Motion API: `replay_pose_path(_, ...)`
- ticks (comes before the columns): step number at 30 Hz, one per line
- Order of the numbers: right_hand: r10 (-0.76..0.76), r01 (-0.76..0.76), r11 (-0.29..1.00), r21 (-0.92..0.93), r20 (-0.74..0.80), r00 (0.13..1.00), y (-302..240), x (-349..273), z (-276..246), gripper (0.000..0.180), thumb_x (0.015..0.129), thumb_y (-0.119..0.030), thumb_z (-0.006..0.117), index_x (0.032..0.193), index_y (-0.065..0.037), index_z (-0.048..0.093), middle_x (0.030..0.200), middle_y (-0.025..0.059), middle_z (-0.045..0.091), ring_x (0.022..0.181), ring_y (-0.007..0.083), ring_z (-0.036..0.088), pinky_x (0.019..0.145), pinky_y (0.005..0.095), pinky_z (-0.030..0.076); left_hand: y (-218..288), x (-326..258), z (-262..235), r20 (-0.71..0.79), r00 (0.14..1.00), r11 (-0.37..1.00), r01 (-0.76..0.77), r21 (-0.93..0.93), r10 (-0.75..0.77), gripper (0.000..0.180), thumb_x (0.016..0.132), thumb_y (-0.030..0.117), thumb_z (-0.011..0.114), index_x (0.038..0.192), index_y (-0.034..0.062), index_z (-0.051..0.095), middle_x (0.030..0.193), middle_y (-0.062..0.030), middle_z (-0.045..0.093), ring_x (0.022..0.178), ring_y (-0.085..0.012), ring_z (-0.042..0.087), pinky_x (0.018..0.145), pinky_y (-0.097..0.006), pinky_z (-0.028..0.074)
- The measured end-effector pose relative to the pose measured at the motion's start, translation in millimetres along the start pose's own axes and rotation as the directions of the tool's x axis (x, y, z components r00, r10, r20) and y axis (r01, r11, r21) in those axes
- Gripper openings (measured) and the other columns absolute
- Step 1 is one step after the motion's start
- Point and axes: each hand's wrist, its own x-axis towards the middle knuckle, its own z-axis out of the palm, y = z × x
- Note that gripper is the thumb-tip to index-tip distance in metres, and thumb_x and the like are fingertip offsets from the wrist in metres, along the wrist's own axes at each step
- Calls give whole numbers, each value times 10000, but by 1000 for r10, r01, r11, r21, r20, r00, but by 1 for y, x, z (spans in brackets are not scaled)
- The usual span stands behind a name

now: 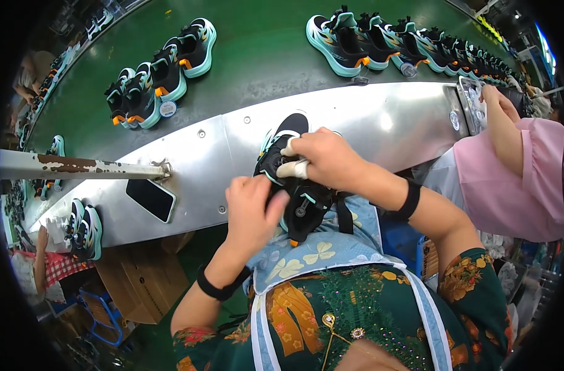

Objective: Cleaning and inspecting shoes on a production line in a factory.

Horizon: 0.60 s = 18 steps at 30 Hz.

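Note:
A black sneaker [292, 133] with mint-green trim and an orange heel tab rests half on the metal shelf [381, 120] and half over my lap. My left hand [252, 207] grips its side near the heel. My right hand [324, 157], with white tape on two fingers, presses on the upper around the laces. Both wrists wear black bands.
A green conveyor belt [257, 55] behind the shelf carries mint and black sneakers in pairs [164, 71] and a long row [387, 43]. A dark phone [150, 199] lies on the shelf's left part. A person in a pink sleeve [511, 179] works at my right; another person [47, 266] sits at left.

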Motion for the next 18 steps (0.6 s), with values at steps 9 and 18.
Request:
replay_pose_path(9,158,-196,969,149,236,959,-7,-75,-44,446,806,-219,719,1239,-227,613,882,151,542,852,340,590,719,410,471,33,32,-52,621,767,871,406,-277,-160,192,914,184,597,957,9,662,735,-74,642,589,-201,571,556,-309,450)
replay_pose_path(18,200,-197,979,41,-97,975,-13,-89,-40,323,774,-267,746,1018,-89,632,711,87,549,681,273,607,592,371,475,-5,74,-68,180,971,437,233,-869,-160,134,960,131,543,1018,45,629,829,-34,629,636,-76,544,505,-190,400)
